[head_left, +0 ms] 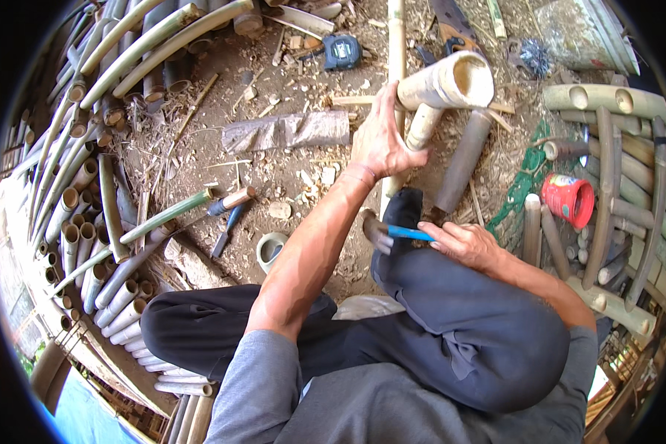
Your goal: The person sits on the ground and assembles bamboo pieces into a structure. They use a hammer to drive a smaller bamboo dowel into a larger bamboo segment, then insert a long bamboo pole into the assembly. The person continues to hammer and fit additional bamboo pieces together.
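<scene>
My left hand (387, 137) is closed on a bamboo joint, its fingers by the left end of a thick, pale bamboo tube (428, 86) and its thumb near a thinner bamboo peg (424, 127) below. The tube's hollow, cut end faces right. Behind the hand a long, slim bamboo pole (397, 37) runs away from me along the ground. Over my bent knee my right hand (466, 243) grips a hammer (409, 233) by its blue handle. The hammer's metal head points left, beside my dark shoe, apart from the bamboo. Part of the handle is hidden in my fingers.
A tape measure (342, 52), a saw (453, 26), a chisel (231, 226) and a roll of tape (272, 250) lie on shaving-strewn ground. Stacked bamboo tubes (89, 237) line the left. Rightward are a red container (567, 200), green netting (523, 185) and a bamboo frame (605, 196).
</scene>
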Demonstrator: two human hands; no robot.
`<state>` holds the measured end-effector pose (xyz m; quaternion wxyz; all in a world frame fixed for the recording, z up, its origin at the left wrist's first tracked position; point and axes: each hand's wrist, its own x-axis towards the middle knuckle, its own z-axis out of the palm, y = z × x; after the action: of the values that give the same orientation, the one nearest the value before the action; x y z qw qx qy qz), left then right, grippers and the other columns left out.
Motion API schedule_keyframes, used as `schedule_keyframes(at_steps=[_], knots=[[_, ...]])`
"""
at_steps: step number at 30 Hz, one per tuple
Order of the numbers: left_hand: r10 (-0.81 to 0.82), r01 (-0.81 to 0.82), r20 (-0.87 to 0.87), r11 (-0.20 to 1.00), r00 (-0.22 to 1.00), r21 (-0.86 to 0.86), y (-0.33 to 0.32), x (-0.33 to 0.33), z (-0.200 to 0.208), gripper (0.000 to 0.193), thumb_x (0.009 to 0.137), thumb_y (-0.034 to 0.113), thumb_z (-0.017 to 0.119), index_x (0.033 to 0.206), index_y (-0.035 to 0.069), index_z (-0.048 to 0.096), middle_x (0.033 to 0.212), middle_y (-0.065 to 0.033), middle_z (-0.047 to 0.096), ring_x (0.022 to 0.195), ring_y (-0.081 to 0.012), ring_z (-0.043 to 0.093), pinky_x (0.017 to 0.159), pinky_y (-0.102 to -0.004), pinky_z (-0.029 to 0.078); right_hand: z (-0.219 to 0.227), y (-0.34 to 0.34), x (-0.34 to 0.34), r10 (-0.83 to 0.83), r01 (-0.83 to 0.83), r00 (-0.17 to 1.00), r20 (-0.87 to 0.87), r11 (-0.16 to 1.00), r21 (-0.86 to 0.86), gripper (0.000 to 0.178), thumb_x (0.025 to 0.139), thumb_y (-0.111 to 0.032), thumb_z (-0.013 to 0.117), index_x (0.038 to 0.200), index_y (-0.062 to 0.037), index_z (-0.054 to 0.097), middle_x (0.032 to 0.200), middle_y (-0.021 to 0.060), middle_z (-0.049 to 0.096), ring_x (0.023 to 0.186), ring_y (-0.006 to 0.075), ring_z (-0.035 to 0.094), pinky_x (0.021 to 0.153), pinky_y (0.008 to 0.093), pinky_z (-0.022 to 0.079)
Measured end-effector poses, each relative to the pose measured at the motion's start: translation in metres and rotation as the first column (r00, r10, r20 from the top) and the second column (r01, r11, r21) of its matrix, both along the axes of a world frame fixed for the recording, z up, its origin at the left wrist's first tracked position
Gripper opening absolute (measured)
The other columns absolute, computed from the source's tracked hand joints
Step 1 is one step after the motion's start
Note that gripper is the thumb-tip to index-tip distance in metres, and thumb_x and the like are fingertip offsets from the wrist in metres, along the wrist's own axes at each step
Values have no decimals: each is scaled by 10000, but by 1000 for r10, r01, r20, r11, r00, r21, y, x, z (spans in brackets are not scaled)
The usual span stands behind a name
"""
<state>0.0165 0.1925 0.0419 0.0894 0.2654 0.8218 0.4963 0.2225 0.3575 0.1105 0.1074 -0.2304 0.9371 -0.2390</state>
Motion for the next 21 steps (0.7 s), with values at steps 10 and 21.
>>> schedule_keyframes(at_steps=[10, 21], knots=[[-24, 24, 62, 1000, 998, 7, 0, -3, 5, 1259, 526, 411, 846, 1517, 27, 171, 1472, -253, 367, 1328, -411, 443, 1093, -437, 417, 7, -1, -3, 100, -100, 995, -6, 994, 49, 419, 941, -234, 607, 1350, -152, 569, 687, 26, 475, 500, 183, 589, 431, 341, 515], [-30, 31, 85, 1000, 996, -6, 2, -3, 8, 1259, 532, 450, 844, 1510, 10, 183, 1455, -273, 372, 1333, -426, 425, 1100, -456, 397, 6, -1, -2, 206, -207, 971, -120, 978, 10, 434, 914, -188, 611, 1346, -180, 579, 683, 13, 456, 485, 172, 575, 401, 321, 502]])
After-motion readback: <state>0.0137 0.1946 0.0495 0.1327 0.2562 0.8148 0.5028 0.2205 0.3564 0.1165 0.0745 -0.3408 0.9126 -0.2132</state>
